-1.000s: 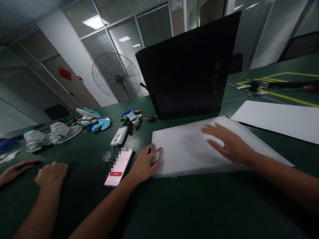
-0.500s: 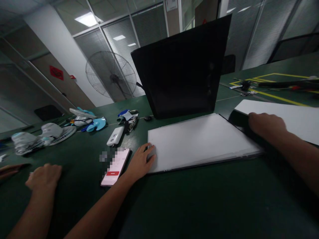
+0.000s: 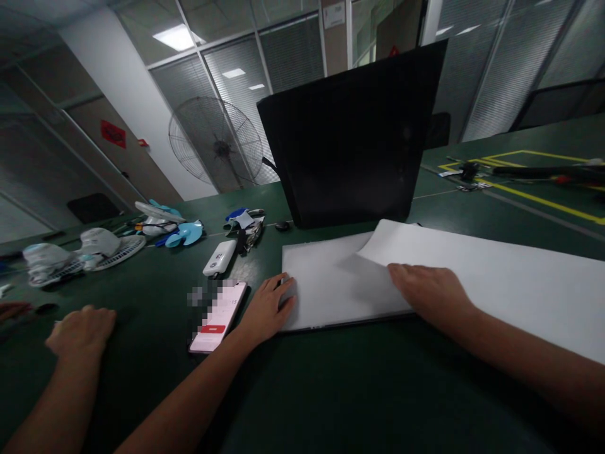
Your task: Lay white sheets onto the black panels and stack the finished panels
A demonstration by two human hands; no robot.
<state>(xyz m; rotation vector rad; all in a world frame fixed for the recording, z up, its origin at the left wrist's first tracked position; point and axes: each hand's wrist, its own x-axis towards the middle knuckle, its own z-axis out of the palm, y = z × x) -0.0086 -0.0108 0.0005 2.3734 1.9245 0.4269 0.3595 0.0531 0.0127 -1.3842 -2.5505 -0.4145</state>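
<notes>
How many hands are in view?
4: the wearer's left hand at the white panel, right hand holding the white sheet; a co-worker's hand at far left; another hand, cut off by the picture's edge.

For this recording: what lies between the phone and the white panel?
In the head view, the left hand lies between the phone and the white panel, at the panel's left edge.

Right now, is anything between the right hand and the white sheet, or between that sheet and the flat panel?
Nothing visible: the right hand holds the white sheet partly over the flat panel. The left hand rests at the panel's left edge.
</notes>
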